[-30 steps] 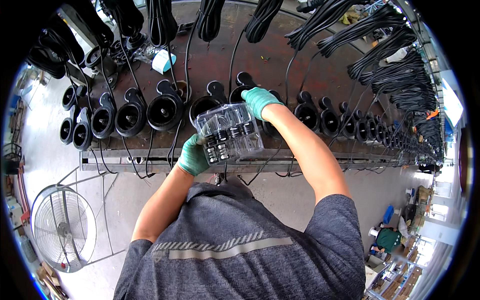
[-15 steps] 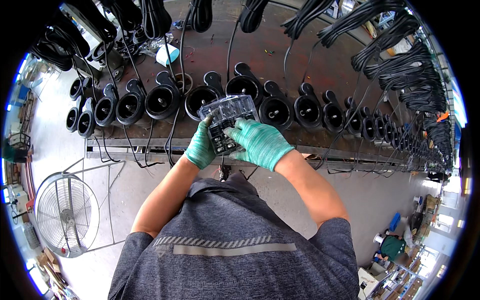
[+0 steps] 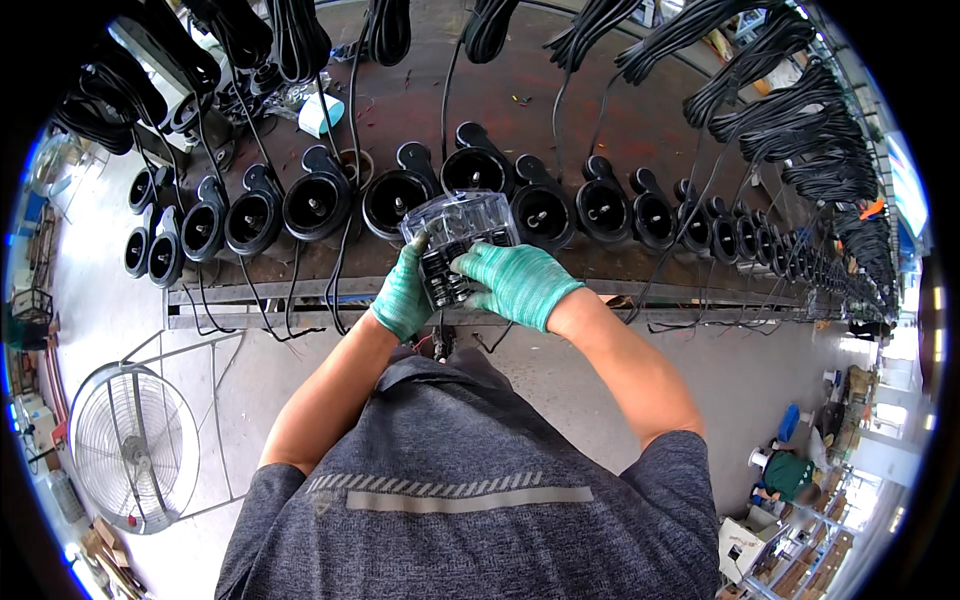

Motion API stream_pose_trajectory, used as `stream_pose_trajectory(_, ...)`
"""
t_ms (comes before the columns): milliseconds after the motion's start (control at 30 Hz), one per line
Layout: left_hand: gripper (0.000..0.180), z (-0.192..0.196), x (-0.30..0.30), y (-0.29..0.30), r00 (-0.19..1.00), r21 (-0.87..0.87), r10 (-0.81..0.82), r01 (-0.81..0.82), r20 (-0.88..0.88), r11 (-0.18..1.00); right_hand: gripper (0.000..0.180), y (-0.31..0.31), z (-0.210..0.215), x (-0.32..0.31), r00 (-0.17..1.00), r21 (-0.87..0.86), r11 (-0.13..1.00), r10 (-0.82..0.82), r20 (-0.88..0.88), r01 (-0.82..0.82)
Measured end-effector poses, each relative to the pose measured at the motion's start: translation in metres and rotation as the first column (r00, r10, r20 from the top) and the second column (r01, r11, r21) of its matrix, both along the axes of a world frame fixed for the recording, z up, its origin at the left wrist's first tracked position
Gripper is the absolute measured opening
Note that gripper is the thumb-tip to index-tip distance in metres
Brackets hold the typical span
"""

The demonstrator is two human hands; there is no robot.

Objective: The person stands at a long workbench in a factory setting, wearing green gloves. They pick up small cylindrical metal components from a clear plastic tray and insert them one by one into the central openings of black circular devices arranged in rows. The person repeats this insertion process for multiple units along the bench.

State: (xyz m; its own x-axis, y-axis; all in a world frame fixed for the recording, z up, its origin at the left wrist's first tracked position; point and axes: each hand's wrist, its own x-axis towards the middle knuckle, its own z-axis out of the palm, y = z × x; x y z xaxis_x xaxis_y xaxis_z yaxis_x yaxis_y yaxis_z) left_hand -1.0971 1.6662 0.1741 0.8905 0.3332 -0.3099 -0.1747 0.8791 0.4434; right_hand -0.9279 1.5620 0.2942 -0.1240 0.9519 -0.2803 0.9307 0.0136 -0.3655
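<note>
A clear plastic compartment box is held in front of me, above the near edge of the workbench. Small black ring-like parts fill its nearer section, while the far compartments look transparent. My left hand, in a green knitted glove, is closed around the box's left side with the thumb over the rim. My right hand, gloved alike, covers the box's right side. Its curled fingertips reach over the black parts; whether they pinch one is hidden. Just beyond stands a round black housing with a metal stud in its middle.
Similar black housings line the bench to both sides. Coiled black cables hang along the far side, and loose leads dangle over the front edge. A large fan stands left on the floor. Another person is far right.
The row of housings and the hanging cables have shifted left in view. Both hands keep the box at nearly the same place in the picture, with the right fingers still over it.
</note>
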Motion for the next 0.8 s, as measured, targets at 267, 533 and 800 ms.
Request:
stream_pose_trajectory(267, 0.072, 0.003, 0.0, 0.006, 0.996, -0.048, -0.082, 0.084, 0.043, 0.995, 0.046, -0.004, 0.001, -0.005, 0.999, 0.102, 0.994, -0.046, -0.007, 0.046)
stream_pose_trajectory(533, 0.072, -0.004, -0.014, 0.022, 1.0, -0.129, 0.013, -0.014, -0.011, 0.991, 0.027, -0.027, -0.023, 0.051, 0.684, 0.1, 0.718, -0.598, -0.418, 0.689)
stream_pose_trajectory(800, 0.077, 0.003, -0.013, 0.026, 0.998, -0.106, -0.045, 0.048, 0.034, 0.993, 0.038, -0.019, -0.06, 0.109, 0.373, -0.354, 0.52, -0.834, -0.406, 0.777)
